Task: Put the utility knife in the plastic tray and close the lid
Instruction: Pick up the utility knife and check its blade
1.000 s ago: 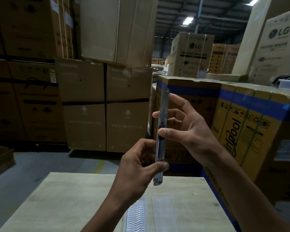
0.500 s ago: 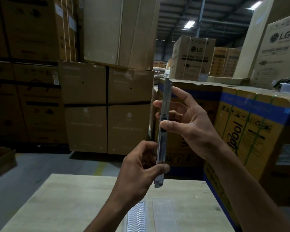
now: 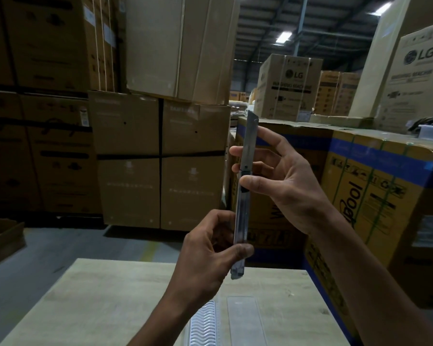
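Blade extended further, both hands gripping knife, cartons behind

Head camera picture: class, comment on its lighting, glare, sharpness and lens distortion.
Head view: dim warehouse, lit mainly by bright ceiling lights that blow out to white; box stacks on the left sink into shadow; the utility knife, held upright by the left hand and right hand, catches a pale sheen; box edges bow outward, a wide-angle effect; far cartons look soft.
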A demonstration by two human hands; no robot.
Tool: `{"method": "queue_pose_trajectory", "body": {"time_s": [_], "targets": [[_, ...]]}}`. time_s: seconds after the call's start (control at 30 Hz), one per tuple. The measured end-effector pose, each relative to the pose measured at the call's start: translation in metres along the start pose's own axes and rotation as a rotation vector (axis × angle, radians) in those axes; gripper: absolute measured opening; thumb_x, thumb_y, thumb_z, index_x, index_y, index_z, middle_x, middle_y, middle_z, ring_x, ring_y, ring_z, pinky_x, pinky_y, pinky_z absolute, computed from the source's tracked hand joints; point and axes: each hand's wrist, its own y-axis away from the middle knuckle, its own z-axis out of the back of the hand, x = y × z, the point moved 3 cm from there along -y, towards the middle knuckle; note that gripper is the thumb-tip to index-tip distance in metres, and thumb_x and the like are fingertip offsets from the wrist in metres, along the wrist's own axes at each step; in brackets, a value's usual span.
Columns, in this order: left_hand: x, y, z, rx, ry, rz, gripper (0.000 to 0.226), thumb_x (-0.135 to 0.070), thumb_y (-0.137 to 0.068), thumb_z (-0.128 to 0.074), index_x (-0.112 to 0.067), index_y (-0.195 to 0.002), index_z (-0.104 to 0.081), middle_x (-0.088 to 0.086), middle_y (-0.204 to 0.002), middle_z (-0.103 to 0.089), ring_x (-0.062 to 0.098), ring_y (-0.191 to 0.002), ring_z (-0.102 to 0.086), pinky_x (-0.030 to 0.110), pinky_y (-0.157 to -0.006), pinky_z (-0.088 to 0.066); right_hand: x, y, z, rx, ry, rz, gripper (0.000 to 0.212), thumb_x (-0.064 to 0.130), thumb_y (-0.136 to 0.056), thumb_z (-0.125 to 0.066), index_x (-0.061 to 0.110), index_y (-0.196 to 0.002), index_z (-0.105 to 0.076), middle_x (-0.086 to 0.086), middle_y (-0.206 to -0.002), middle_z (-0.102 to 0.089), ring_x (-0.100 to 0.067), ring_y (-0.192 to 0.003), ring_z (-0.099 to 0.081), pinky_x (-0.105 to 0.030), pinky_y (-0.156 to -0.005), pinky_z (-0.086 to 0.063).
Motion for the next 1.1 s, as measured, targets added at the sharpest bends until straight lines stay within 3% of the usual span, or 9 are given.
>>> {"method": "queue_pose_trajectory", "body": {"time_s": [0.37,0.77,1.1], "targets": [[-0.005,0.002,0.003,-0.016,0.005,-0.029,0.038,-0.018,-0.078,-0.082,-0.035,-0.106,-0.061,0.004,-0.090,-0.071,0.022,-0.084,-0.071,0.042,-0.078,-0.062,0.001,0.006,-0.007,0.012,0.019,-0.006,0.084,-0.002,-0.082,-0.074,0.017,-0.152,-0.032,-0.005,-0.133,-0.067,-0.024,-0.117,-0.068,-0.039,-0.095,-0.058],[-0.009,0.001,0.005,-0.017,0.005,-0.037,0.037,-0.020,-0.079,-0.081,-0.031,-0.108,-0.061,-0.001,-0.090,-0.070,0.017,-0.083,-0.069,0.033,-0.078,-0.062,-0.008,0.020,-0.013,0.019,0.008,-0.053,0.079,-0.003,-0.084,-0.073,0.018,-0.151,-0.036,-0.002,-0.135,-0.065,-0.022,-0.119,-0.067,-0.037,-0.092,-0.059],[-0.016,-0.003,0.009,0.003,0.085,-0.033,0.040,-0.014,-0.080,-0.079,-0.025,-0.114,-0.061,-0.002,-0.099,-0.073,0.011,-0.095,-0.073,0.021,-0.080,-0.060,-0.018,0.035,-0.020,0.038,-0.015,-0.121,0.083,-0.004,-0.086,-0.072,0.021,-0.153,-0.031,-0.006,-0.125,-0.071,-0.022,-0.117,-0.069,-0.038,-0.093,-0.059]]}}
